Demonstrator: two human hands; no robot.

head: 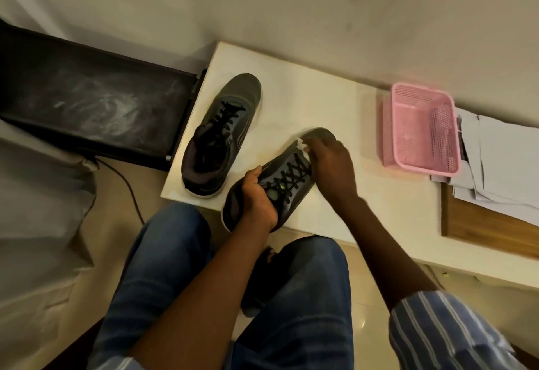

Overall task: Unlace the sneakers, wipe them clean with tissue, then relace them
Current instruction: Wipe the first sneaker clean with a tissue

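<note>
flanking pink basket [420, 127], second sneaker [221, 133]

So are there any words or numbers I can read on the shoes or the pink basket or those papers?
None can be read.
Held sneaker: a small green mark on the tongue, too blurred to read.
Other sneaker: no text shows.
Pink basket: no label shows.
Papers: any print is too small to tell.

L hand [258, 197] grips sneaker [287, 194]; R hand [329, 162] presses tissue [302, 146].
</note>
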